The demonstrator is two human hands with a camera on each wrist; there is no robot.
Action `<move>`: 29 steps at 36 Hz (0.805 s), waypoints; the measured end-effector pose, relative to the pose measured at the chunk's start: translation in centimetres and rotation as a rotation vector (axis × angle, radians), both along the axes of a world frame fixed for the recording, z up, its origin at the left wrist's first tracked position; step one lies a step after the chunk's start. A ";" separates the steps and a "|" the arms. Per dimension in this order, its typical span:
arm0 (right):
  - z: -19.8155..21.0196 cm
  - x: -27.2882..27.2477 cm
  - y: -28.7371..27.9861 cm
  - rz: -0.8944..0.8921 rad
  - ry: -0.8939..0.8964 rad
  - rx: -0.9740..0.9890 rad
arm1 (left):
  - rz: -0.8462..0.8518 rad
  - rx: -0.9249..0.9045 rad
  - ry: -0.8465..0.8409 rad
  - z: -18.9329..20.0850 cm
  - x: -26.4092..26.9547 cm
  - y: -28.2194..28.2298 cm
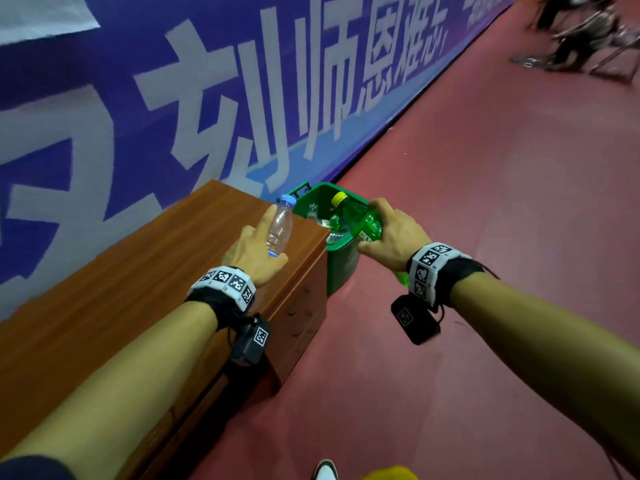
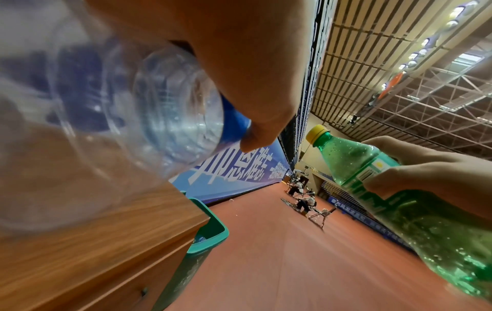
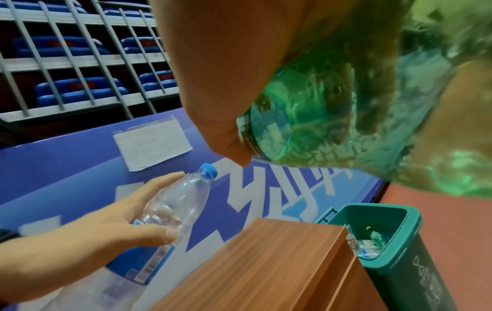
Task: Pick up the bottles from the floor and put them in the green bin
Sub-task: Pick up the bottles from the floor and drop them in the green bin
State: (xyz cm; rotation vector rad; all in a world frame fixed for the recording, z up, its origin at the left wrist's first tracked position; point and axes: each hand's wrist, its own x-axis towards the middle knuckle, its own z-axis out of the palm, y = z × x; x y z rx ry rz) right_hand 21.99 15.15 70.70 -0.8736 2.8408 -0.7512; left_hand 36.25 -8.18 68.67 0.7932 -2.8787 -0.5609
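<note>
Two plastic bottles are held up, one in each hand, close to the green plastic bin (image 1: 341,271) that stands on the red floor (image 1: 485,202) against the right end of a brown wooden cabinet (image 1: 145,271). The left hand (image 1: 254,249) grasps a clear, empty water bottle with a blue cap (image 1: 280,226), thumb on one side and fingers stretched along the other; the bottle points cap-forward above the far right corner of the cabinet top, just left of the bin. The right hand (image 1: 393,233) has its fingers and thumb wrapped round the middle of a green translucent soda bottle with a yellow cap (image 1: 358,216), which lies tilted with its cap over the bin's opening. In the right wrist view, several other bottles (image 3: 372,242) lie inside the bin. A blue banner with large white characters (image 1: 207,98) runs along the wall behind the cabinet. Far to the right, some folding chairs (image 1: 588,39) show, blurred.
</note>
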 end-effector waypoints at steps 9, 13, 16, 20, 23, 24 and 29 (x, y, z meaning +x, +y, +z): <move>-1.4 -17.6 -5.1 0.013 -0.059 0.053 | -0.023 0.094 0.020 -1.1 -16.7 -5.1; -2.6 -25.6 -7.6 0.076 -0.078 0.071 | 0.011 0.144 0.012 -2.7 -23.1 -7.5; -3.2 -31.0 -9.4 0.119 -0.117 0.089 | 0.023 0.140 -0.014 -3.3 -27.1 -9.3; -3.4 -37.5 -12.2 0.206 -0.159 0.143 | 0.084 0.132 -0.042 -3.7 -31.6 -11.8; -3.6 -41.3 -14.4 0.230 -0.177 0.172 | 0.138 0.195 -0.031 -4.4 -34.3 -13.3; -3.9 -42.4 -15.2 0.232 -0.187 0.170 | 0.150 0.214 -0.030 -4.7 -35.3 -13.8; -6.2 -46.7 -18.7 0.274 -0.207 0.215 | 0.216 0.333 -0.061 -7.6 -40.3 -16.1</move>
